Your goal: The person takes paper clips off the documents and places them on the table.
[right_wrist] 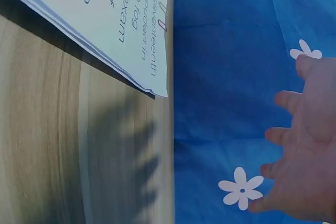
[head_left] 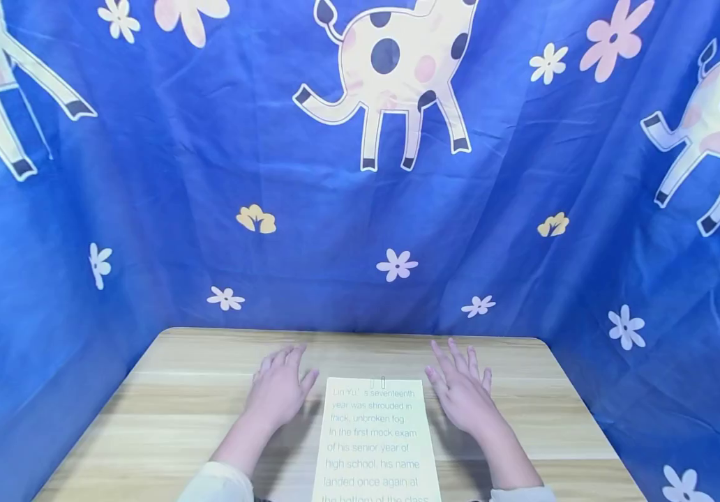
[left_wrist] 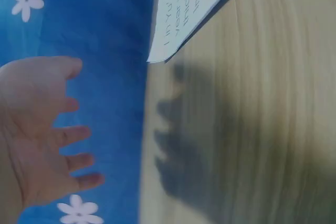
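A stack of printed paper sheets lies on the wooden table between the two hands, its text facing the person. Two paper clips sit on its top edge; in the right wrist view one clip looks reddish. To the left of the sheets is the left hand, fingers spread and holding nothing. The right hand is on the other side, its fingers also spread apart with nothing in them. Both wrist views show the hands' shadows on the tabletop, with each palm apart from the paper.
The wooden table has rounded far corners. Behind it and at both sides hangs a blue curtain printed with cows and flowers, close to the table's edges.
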A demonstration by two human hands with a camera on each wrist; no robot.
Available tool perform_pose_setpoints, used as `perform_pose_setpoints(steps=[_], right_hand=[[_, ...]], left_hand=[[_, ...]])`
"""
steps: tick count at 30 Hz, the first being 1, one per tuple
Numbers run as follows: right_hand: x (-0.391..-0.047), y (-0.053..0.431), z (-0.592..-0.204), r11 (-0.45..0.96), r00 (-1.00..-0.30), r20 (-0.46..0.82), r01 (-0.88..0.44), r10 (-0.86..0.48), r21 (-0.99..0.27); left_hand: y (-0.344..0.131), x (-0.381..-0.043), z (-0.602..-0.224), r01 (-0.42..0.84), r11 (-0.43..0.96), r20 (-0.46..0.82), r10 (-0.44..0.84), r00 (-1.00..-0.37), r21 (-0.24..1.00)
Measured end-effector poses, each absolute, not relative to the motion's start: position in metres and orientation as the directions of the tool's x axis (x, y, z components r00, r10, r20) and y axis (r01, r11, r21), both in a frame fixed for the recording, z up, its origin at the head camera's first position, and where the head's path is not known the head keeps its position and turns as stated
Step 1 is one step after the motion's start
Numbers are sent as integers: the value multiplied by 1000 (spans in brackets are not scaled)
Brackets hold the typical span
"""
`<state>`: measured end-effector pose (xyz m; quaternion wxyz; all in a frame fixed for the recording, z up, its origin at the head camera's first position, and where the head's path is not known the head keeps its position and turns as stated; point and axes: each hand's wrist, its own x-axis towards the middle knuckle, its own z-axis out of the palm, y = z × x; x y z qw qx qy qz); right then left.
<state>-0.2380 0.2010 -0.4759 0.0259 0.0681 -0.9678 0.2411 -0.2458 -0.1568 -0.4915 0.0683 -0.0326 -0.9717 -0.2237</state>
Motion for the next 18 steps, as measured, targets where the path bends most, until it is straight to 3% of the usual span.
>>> perform_pose_setpoints(steps=[5, 18], right_hand=[[-241, 202, -477, 825, -984, 99, -180, -150, -536], [-244, 194, -486, 757, -977, 101, -210, -188, -619]], left_hand=[[-153, -257, -507, 57, 797, 81, 11, -997, 601], [-130, -276, -537, 137, 811, 80, 112, -991, 569]])
